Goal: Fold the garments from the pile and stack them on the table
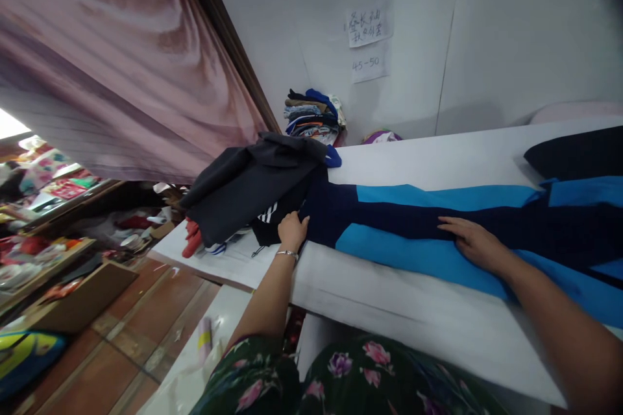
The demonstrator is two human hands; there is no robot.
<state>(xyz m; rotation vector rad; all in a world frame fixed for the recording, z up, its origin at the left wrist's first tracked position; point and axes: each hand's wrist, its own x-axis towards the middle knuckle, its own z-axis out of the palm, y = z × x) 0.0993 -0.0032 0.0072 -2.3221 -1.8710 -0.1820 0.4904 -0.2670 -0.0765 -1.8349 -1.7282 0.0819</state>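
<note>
A long navy and bright blue garment (409, 253) is spread lengthwise over the white table; its right end runs out of view. My left hand (293, 232), with a bracelet at the wrist, is closed at the garment's navy left end, fingers curled and thumb against the cloth. My right hand (474, 245) lies open on the dark middle band and the blue panel below it, fingers stretched to the left. Beside my left hand, a heap of dark grey clothing (253, 175) covers part of the table's left end.
A stack of folded clothes (314, 117) stands behind the table by the wall. Handwritten paper notes (368, 26) hang there. Dark cloth (579, 152) lies at the far right. A pink curtain (160, 65) hangs at left, above a tiled floor (121, 337) and cluttered boxes (82, 295).
</note>
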